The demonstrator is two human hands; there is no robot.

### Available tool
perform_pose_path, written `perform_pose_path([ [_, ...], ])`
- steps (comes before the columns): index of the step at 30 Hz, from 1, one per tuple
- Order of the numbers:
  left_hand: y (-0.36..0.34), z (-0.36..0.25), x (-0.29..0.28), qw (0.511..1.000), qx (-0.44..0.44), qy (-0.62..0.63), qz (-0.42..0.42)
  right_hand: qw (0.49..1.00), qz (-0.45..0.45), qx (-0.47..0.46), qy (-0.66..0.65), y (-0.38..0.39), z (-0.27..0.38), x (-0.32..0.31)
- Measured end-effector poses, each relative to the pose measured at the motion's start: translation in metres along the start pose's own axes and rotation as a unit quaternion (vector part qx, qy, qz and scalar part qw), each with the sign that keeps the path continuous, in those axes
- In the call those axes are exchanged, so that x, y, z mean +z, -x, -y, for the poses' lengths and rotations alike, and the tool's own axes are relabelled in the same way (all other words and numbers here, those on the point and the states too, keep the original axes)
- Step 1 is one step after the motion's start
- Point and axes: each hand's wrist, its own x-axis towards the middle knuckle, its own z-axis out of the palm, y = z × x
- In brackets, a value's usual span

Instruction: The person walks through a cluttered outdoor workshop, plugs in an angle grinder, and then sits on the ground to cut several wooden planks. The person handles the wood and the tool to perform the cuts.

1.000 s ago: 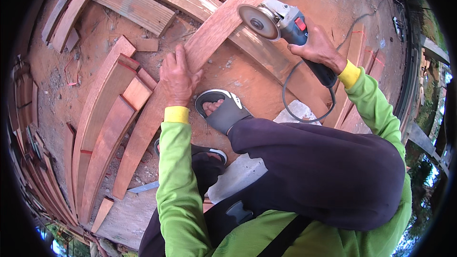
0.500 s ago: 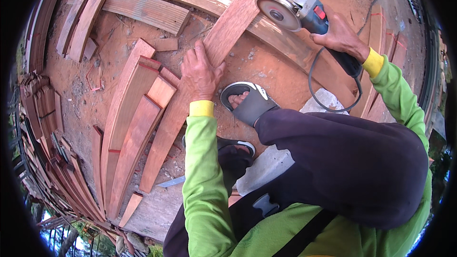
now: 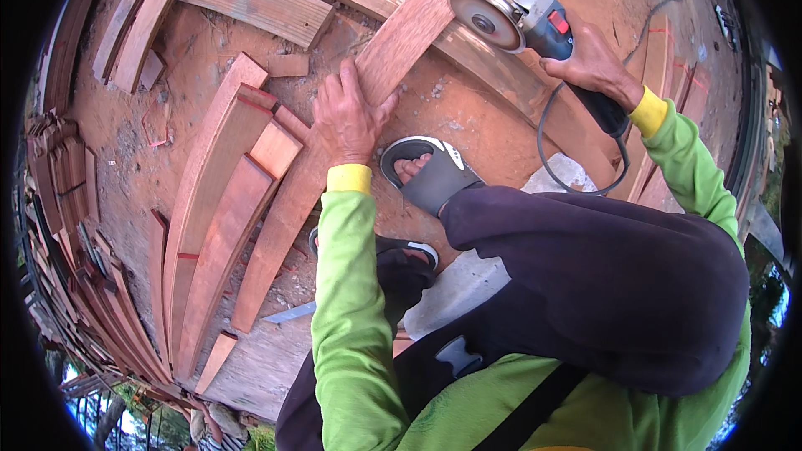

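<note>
My left hand (image 3: 347,117) grips a long reddish-brown wooden plank (image 3: 434,4), its thumb on one edge and its fingers over the other side. The plank slants from the lower left up to the far edge of the view, across another board (image 3: 493,67) lying on the ground. In my right hand (image 3: 595,67) is an angle grinder (image 3: 547,25), dark blue and black with a metal head and a red switch. Its round disc (image 3: 484,21) overlaps the plank's right edge in this view; whether they touch I cannot tell.
Several cut planks (image 3: 221,225) lie side by side left of my left arm. More boards (image 3: 259,4) lie at the far left, with stacked wood (image 3: 63,171) along the left rim. The grinder's cord (image 3: 543,138) loops near my knee. My sandalled foot (image 3: 426,169) rests beside the plank.
The view has shifted slightly, so the ground planks and my left arm appear a little farther left. Both hands keep their holds, and the grinder stays beside the plank.
</note>
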Motion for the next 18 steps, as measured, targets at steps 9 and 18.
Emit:
perform_pose_path([
  [9, -0.0005, 0.0005, 0.0007, 1.0, -0.002, -0.003, -0.003, 1.0, 0.005, 0.009, 0.02, -0.0013, -0.0068, 0.0051],
  [18, -0.0009, 0.0008, 0.0002, 1.0, -0.008, 0.0, 0.002, 1.0, -0.002, -0.001, 0.02, -0.002, -0.0076, 0.0058],
])
